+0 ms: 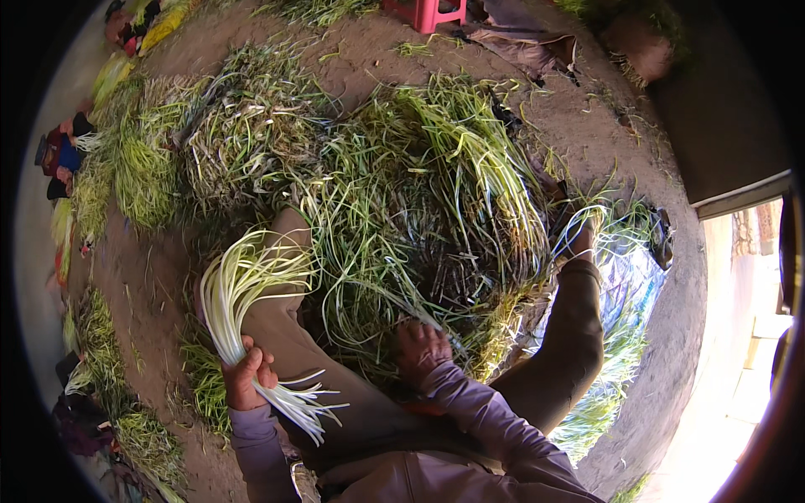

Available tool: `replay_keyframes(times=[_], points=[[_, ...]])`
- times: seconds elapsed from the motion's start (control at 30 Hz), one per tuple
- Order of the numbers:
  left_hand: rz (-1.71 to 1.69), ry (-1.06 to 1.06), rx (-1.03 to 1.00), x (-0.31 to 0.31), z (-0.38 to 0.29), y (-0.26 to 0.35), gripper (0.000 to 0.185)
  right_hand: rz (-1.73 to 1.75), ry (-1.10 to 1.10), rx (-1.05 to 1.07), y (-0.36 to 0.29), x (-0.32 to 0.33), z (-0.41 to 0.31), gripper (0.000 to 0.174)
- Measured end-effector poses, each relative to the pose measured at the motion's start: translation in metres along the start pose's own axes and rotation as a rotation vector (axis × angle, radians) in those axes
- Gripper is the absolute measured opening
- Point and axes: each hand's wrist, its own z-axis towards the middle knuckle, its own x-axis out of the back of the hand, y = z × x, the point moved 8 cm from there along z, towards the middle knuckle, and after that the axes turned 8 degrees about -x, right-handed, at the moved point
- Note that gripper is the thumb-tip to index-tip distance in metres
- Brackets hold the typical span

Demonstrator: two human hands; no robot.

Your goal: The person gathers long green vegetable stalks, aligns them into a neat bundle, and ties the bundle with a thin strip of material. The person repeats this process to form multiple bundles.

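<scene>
My left hand [248, 374] is closed around a bundle of long pale stalks [229, 302], with white ends below the fist and yellow-green leaves drooping above it over my left thigh. My right hand [424, 352] reaches low into a tangled heap of green leafy stalks [371, 232] between my legs. Some pale stalks lie by its fingers; whether it grips them is hidden. A thick sheaf of yellow-green stalks [484, 170] with brown lower ends rests on the far right part of the heap.
A pink plastic stool [424, 16] stands beyond the heap. More leafy piles [144, 176] lie at the left, where other people sit. A plastic sheet [626, 273] with greens is beside my right leg. A bright doorway [748, 339] is at the right.
</scene>
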Motion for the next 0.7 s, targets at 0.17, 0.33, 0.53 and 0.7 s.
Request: replay_keyframes(times=[0.17, 0.33, 0.53, 0.7], points=[[-0.01, 0.006, 0.011, -0.003, 0.0, -0.002, 0.026, 0.023, 0.024, -0.143, 0.067, -0.016, 0.034, 0.097], [-0.021, 0.002, 0.002, -0.003, -0.001, -0.002, 0.026, -0.043, -0.581, -0.167, 0.063, -0.074, 0.029, 0.108], [-0.046, 0.041, -0.021, -0.003, -0.003, 0.002, 0.027, -0.012, -0.56, -0.225, 0.049, -0.066, 0.029, 0.071], [-0.135, 0.01, 0.008, 0.004, -0.003, 0.001, 0.025, 0.041, -0.441, -0.219, 0.077, -0.081, 0.033, 0.054]])
